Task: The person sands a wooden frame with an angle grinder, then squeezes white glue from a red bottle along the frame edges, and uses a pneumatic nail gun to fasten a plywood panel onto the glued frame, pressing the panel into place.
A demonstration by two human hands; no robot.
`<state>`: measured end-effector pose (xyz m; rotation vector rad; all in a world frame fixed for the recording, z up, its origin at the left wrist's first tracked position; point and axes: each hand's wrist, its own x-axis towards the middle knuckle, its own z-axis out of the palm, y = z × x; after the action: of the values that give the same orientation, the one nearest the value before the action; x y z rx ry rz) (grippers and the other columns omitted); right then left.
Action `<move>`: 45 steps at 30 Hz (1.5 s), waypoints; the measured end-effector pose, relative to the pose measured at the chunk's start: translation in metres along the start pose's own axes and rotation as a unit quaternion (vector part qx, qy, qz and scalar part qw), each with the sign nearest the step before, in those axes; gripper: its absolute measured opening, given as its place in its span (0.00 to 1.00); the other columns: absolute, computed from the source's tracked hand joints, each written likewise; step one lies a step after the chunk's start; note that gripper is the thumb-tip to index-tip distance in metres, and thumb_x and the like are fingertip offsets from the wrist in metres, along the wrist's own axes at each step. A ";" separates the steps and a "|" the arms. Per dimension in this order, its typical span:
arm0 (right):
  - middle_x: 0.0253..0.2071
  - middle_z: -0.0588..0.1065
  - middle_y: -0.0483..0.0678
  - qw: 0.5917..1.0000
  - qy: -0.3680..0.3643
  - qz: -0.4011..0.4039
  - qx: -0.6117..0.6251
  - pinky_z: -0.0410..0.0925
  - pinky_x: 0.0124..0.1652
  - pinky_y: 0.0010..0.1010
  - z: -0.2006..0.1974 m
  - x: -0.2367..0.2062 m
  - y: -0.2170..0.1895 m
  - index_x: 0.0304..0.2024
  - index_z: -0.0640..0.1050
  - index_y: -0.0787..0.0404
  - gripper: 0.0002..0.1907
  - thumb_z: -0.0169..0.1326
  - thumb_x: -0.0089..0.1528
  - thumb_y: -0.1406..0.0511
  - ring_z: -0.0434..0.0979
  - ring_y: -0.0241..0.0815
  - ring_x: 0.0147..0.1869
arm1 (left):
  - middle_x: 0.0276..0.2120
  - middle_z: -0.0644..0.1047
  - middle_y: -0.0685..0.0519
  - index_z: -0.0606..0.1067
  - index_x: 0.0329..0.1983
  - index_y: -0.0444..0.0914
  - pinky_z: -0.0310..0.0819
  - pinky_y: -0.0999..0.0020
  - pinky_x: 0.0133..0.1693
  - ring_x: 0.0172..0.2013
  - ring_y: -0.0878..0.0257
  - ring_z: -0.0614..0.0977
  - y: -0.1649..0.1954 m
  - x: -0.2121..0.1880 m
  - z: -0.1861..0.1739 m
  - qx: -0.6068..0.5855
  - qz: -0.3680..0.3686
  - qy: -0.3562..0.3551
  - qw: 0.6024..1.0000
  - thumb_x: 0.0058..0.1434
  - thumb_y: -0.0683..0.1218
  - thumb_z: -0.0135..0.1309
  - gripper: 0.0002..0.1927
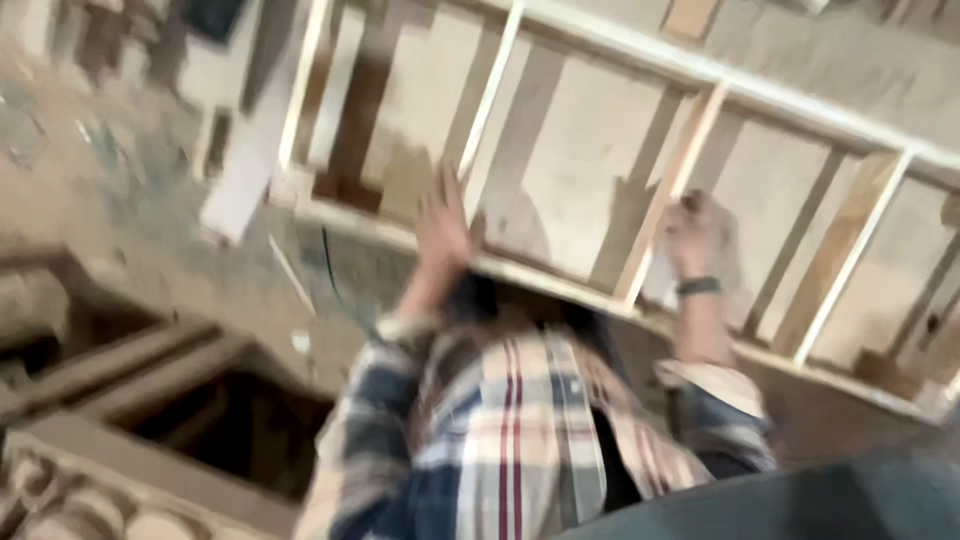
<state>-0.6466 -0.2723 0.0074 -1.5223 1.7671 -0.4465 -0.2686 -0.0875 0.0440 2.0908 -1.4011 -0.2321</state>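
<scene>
Hands of a person in a plaid shirt (510, 440) (blurred) meet a slatted wooden frame (600, 170). The left hand (442, 225) lies flat and open on its lower rail; the right hand (697, 235) grips an upright slat (668, 195).

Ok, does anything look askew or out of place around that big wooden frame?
The large pale wooden slatted frame sits tilted across the view rather than lying flat. A person in a plaid shirt props it up with one hand and a wristbanded hand. Pale wood offcuts lie scattered on the dusty floor. Blur hides any damage.
</scene>
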 end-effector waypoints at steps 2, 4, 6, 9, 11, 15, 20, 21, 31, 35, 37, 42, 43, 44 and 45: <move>0.59 0.74 0.66 0.994 0.020 -0.058 -0.089 0.67 0.56 0.49 0.040 -0.049 -0.008 0.67 0.68 0.71 0.37 0.60 0.69 0.49 0.73 0.61 0.63 | 0.52 0.78 0.36 0.76 0.59 0.32 0.74 0.47 0.53 0.50 0.41 0.80 -0.038 0.018 -0.009 -0.028 -0.143 -0.304 0.941 0.61 0.60 0.56 0.32; 0.56 0.76 0.64 0.996 0.059 -0.042 -0.047 0.69 0.54 0.46 0.048 -0.073 -0.021 0.64 0.71 0.68 0.33 0.60 0.65 0.53 0.77 0.59 0.60 | 0.42 0.82 0.39 0.80 0.53 0.38 0.78 0.50 0.48 0.43 0.43 0.84 -0.058 0.035 -0.013 -0.075 -0.084 -0.369 0.923 0.61 0.59 0.56 0.25; 0.51 0.78 0.63 0.995 0.069 -0.001 -0.070 0.71 0.53 0.44 0.039 -0.076 -0.038 0.59 0.73 0.67 0.29 0.61 0.61 0.56 0.79 0.58 0.56 | 0.37 0.81 0.39 0.77 0.53 0.38 0.77 0.48 0.44 0.40 0.40 0.83 -0.063 0.040 -0.019 -0.094 0.011 -0.314 0.945 0.58 0.57 0.58 0.25; 0.46 0.79 0.65 0.985 0.087 0.024 -0.149 0.71 0.51 0.46 0.029 -0.086 -0.056 0.51 0.77 0.68 0.24 0.63 0.61 0.58 0.80 0.61 0.52 | 0.36 0.81 0.41 0.77 0.46 0.38 0.77 0.47 0.42 0.39 0.40 0.83 -0.061 0.032 -0.037 -0.039 0.017 -0.387 0.921 0.55 0.57 0.59 0.23; 0.43 0.78 0.66 0.982 0.089 -0.017 -0.169 0.71 0.49 0.48 0.027 -0.086 -0.063 0.47 0.80 0.67 0.19 0.63 0.61 0.59 0.79 0.64 0.50 | 0.35 0.82 0.44 0.79 0.39 0.40 0.77 0.48 0.43 0.39 0.42 0.83 -0.063 0.024 -0.053 -0.009 0.043 -0.420 0.906 0.52 0.58 0.60 0.19; 0.39 0.78 0.66 0.963 0.105 -0.117 -0.218 0.71 0.44 0.49 0.033 -0.088 -0.067 0.42 0.81 0.68 0.17 0.65 0.62 0.59 0.79 0.65 0.45 | 0.32 0.82 0.43 0.79 0.42 0.40 0.69 0.39 0.49 0.38 0.43 0.83 -0.071 0.021 -0.064 0.001 0.064 -0.390 0.918 0.55 0.59 0.59 0.20; 0.34 0.79 0.58 0.991 0.074 -0.034 -0.103 0.71 0.39 0.42 0.033 -0.087 -0.076 0.40 0.80 0.68 0.16 0.64 0.62 0.60 0.81 0.54 0.39 | 0.38 0.82 0.44 0.82 0.37 0.42 0.76 0.49 0.45 0.43 0.43 0.82 -0.087 0.042 -0.045 -0.075 0.115 -0.377 0.916 0.53 0.59 0.61 0.18; 0.33 0.79 0.57 0.996 0.052 -0.007 -0.072 0.71 0.38 0.40 0.032 -0.088 -0.079 0.40 0.80 0.67 0.16 0.63 0.63 0.59 0.81 0.51 0.38 | 0.38 0.82 0.44 0.82 0.37 0.42 0.75 0.49 0.45 0.43 0.43 0.82 -0.090 0.046 -0.042 -0.058 0.103 -0.410 0.905 0.53 0.60 0.62 0.19; 0.34 0.78 0.60 0.984 0.048 -0.025 -0.168 0.71 0.39 0.45 0.027 -0.088 -0.076 0.41 0.79 0.72 0.23 0.65 0.67 0.54 0.80 0.56 0.38 | 0.42 0.83 0.46 0.80 0.46 0.38 0.76 0.57 0.45 0.45 0.52 0.84 -0.083 0.084 -0.044 -0.155 -0.018 -0.587 0.794 0.44 0.58 0.69 0.29; 0.47 0.77 0.67 0.954 0.128 -0.090 -0.255 0.69 0.51 0.55 0.033 -0.096 -0.074 0.53 0.77 0.72 0.25 0.63 0.64 0.56 0.77 0.67 0.53 | 0.46 0.83 0.45 0.80 0.50 0.37 0.76 0.58 0.47 0.46 0.51 0.84 -0.075 0.095 -0.074 -0.123 -0.068 -0.611 0.779 0.42 0.59 0.69 0.34; 0.52 0.72 0.69 0.923 0.177 -0.153 -0.306 0.66 0.55 0.58 0.042 -0.109 -0.082 0.60 0.72 0.75 0.33 0.64 0.62 0.57 0.72 0.69 0.57 | 0.45 0.85 0.43 0.83 0.49 0.35 0.76 0.58 0.47 0.45 0.50 0.86 -0.071 0.101 -0.090 -0.129 -0.044 -0.633 0.762 0.43 0.62 0.67 0.35; 0.63 0.66 0.69 0.914 0.177 -0.283 -0.230 0.62 0.64 0.58 0.119 -0.157 -0.124 0.67 0.66 0.74 0.36 0.60 0.65 0.57 0.65 0.68 0.66 | 0.45 0.83 0.42 0.78 0.53 0.36 0.75 0.54 0.49 0.46 0.47 0.83 -0.081 0.111 -0.104 -0.066 0.094 -0.568 0.815 0.49 0.65 0.65 0.36; 0.61 0.68 0.69 0.917 0.165 -0.307 -0.195 0.64 0.60 0.57 0.143 -0.165 -0.135 0.68 0.68 0.73 0.36 0.58 0.64 0.57 0.68 0.68 0.64 | 0.44 0.83 0.41 0.76 0.54 0.36 0.74 0.53 0.49 0.46 0.45 0.82 -0.092 0.113 -0.107 -0.032 0.141 -0.519 0.843 0.51 0.65 0.65 0.36; 0.56 0.70 0.66 0.913 0.165 -0.295 -0.227 0.65 0.57 0.56 0.169 -0.171 -0.147 0.63 0.71 0.69 0.31 0.57 0.63 0.57 0.70 0.65 0.59 | 0.44 0.83 0.43 0.78 0.51 0.38 0.75 0.54 0.49 0.45 0.47 0.83 -0.110 0.117 -0.110 -0.048 0.148 -0.480 0.863 0.53 0.64 0.63 0.31; 0.51 0.73 0.62 0.910 0.159 -0.277 -0.265 0.66 0.53 0.55 0.195 -0.179 -0.157 0.58 0.74 0.65 0.25 0.57 0.63 0.57 0.73 0.63 0.54 | 0.43 0.84 0.45 0.80 0.48 0.40 0.76 0.54 0.49 0.45 0.49 0.84 -0.133 0.118 -0.118 -0.071 0.151 -0.446 0.880 0.55 0.62 0.61 0.26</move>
<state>-0.3948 -0.0984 0.0413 -2.4859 1.7592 -0.5385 -0.0607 -0.1125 0.0841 1.6373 -2.1061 -1.2421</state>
